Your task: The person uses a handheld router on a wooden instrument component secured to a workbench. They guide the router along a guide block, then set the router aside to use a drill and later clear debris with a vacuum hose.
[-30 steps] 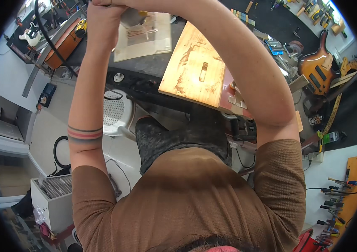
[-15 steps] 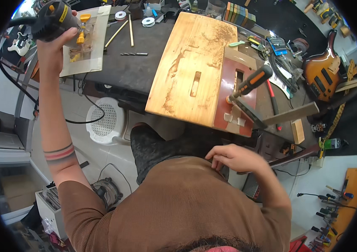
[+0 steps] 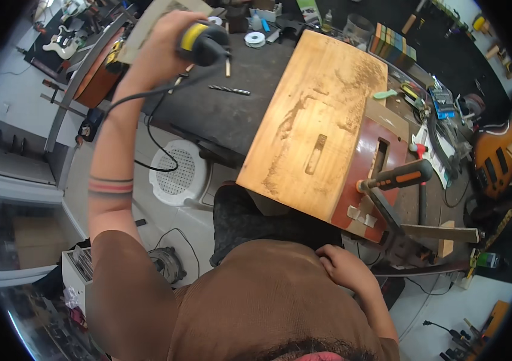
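My left hand (image 3: 169, 54) is raised at the upper left, wrapped round a corded trim router (image 3: 203, 44) with a black end and a yellow band. Its lower part is hidden by my hand. My right hand (image 3: 349, 268) rests low against my brown shirt, fingers curled together, with nothing visible in it. Between and beyond my hands lies a pale wooden board (image 3: 304, 132) with a slot and brown marks. A reddish-brown template (image 3: 382, 150) with a rectangular opening overlaps its right side, under a bar clamp (image 3: 403, 174) with a black and orange handle.
A drill bit (image 3: 229, 89) and a solder-like spool (image 3: 255, 40) lie on the dark bench. Coloured sanding blocks (image 3: 393, 45) stand at the back. The router's cord (image 3: 148, 93) hangs over my forearm. A white stool (image 3: 178, 171) stands below. A sunburst guitar body (image 3: 495, 153) is at right.
My left hand has swung the router rightward across the bench and turned it so its corded end shows. My right hand has lowered against my shirt. The whole view has shifted.
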A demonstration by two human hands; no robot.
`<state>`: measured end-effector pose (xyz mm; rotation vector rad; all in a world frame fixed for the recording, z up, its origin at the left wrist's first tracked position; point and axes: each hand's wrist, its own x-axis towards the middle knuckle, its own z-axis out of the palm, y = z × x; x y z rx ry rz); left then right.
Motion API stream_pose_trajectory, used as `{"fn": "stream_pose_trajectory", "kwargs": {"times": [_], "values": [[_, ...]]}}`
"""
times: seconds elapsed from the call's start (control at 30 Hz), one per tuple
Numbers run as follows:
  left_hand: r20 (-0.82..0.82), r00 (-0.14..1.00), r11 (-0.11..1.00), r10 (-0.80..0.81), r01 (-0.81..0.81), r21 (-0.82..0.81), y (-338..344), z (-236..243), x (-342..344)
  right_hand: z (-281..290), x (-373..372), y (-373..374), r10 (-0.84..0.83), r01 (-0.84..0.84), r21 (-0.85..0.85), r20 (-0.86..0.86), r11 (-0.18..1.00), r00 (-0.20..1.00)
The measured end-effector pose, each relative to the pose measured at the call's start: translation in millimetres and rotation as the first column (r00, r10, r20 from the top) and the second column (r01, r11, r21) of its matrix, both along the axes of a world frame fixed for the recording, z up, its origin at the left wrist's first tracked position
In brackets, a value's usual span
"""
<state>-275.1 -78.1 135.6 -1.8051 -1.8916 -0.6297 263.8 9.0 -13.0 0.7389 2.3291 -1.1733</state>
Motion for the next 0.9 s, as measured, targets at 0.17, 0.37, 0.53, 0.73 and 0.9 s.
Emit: {"fn": "stream_pose_trajectory", "kwargs": {"times": [0.17, 0.37, 0.53, 0.73, 0.9], "values": [[-0.113, 0.987, 0.990, -0.118, 0.108, -0.089, 31, -36, 9, 27, -33, -1, 0.010, -0.036, -0.179, -0.148, 0.983, 0.989], [-0.244, 0.945, 0.966, -0.217, 0.172, -0.191, 42, -70, 14, 8, -27, -26, -0.100, 0.074, -0.113, -0.242, 0.991, 0.965], [-0.313, 0.914, 0.953, -0.258, 0.188, -0.236, 39, -90, 10, -28, -8, -33, -0.189, 0.171, -0.091, -0.256, 0.981, 0.948], [-0.408, 0.838, 0.909, -0.363, 0.223, -0.352, 37, -101, -4, -77, 14, -27, -0.242, 0.232, -0.078, -0.153, 0.969, 0.958], [-0.419, 0.817, 0.903, -0.395, 0.261, -0.343, 38, -104, -11, -88, 13, -30, -0.378, 0.372, -0.084, -0.059, 0.924, 0.924]]}}
